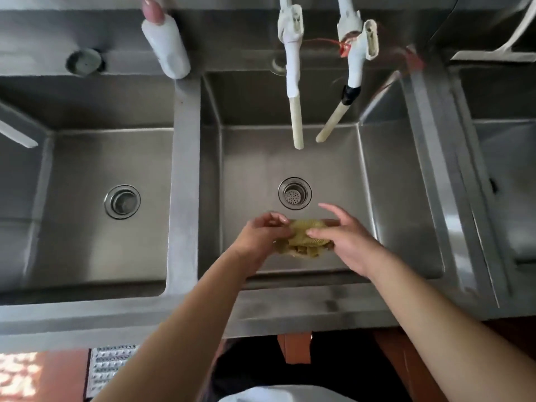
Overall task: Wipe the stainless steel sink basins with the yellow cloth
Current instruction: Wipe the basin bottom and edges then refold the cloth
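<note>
1. Holding the yellow cloth (301, 237) bunched between them, both hands hang over the near part of the middle basin (391, 198) of the stainless steel sink.
2. The left hand (261, 237) pinches the cloth's left end with curled fingers and thumb.
3. The right hand (346, 237) grips the right end: its thumb lies across the top of the cloth, its fingers curve round the far side, and the index finger sticks out free towards the drain.
4. The cloth is crumpled, just nearer than the middle drain strainer (295, 193); whether it touches the basin floor cannot be told.
5. Two white taps (293, 68) with pale spouts hang over the far side of this basin.
6. The left basin (72, 227) has its own drain (122, 201), and a white bottle (165, 47) stands on the far rim beside the divider.
7. A third basin (499, 169) shows at the right edge.
</note>
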Demonstrator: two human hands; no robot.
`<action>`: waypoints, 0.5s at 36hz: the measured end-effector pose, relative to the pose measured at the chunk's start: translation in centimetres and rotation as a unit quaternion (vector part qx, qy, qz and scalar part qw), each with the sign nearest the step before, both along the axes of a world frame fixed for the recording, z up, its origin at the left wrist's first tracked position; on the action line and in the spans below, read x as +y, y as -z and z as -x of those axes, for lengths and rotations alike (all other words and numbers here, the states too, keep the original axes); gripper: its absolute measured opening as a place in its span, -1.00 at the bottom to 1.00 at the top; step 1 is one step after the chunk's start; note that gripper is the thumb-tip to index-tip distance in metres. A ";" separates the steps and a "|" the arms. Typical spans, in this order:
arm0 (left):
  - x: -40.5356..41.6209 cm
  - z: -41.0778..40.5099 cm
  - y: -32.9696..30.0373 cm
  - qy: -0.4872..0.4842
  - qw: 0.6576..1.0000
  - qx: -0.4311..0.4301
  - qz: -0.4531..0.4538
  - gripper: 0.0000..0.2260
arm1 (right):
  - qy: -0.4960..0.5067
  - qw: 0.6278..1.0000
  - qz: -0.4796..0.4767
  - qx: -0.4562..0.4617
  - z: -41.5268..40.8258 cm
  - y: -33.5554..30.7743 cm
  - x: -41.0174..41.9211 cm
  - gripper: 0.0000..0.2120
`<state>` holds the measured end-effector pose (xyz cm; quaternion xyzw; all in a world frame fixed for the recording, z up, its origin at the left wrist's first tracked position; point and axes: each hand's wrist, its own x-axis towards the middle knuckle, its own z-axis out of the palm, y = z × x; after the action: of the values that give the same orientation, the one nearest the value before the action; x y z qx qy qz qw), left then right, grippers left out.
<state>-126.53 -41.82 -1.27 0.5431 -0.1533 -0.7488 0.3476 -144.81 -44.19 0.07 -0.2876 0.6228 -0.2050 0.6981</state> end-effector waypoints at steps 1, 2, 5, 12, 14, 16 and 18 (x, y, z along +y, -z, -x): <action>-0.9 -0.2 0.6 -0.005 1.000 -0.003 -0.005 -0.75 | 0.001 0.999 -0.028 -0.017 -0.4 0.7 -0.8 -0.55; -1.9 -0.4 1.3 -0.007 1.000 -0.001 -0.009 -0.73 | -0.006 0.998 -0.059 -0.030 -0.8 1.2 -1.6 -0.71; -4.6 -0.8 3.4 -0.012 1.000 0.000 -0.027 -0.67 | -0.021 0.986 -0.158 -0.041 -1.0 3.5 -3.9 -0.82; -9.5 -0.4 10.1 0.045 0.993 -0.086 -0.072 -0.68 | 0.042 0.998 -0.042 0.009 -1.7 10.3 -8.9 -0.71; -10.5 -0.2 12.0 0.043 0.992 -0.089 -0.077 -0.72 | 0.061 0.998 -0.005 0.028 -2.0 12.3 -10.1 -0.68; -11.3 0.2 13.8 0.029 0.991 -0.097 -0.083 -0.76 | 0.051 0.993 0.052 0.089 -2.2 14.4 -11.1 -0.68; -12.0 0.8 15.4 0.034 0.988 -0.127 -0.087 -0.84 | 0.011 0.978 0.118 0.170 -2.2 16.5 -11.9 -0.70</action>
<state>-127.31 -53.82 -16.68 0.6561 -0.1489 -0.6958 0.2516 -142.58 -56.11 -16.48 -0.3912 0.7069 -0.2330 0.5412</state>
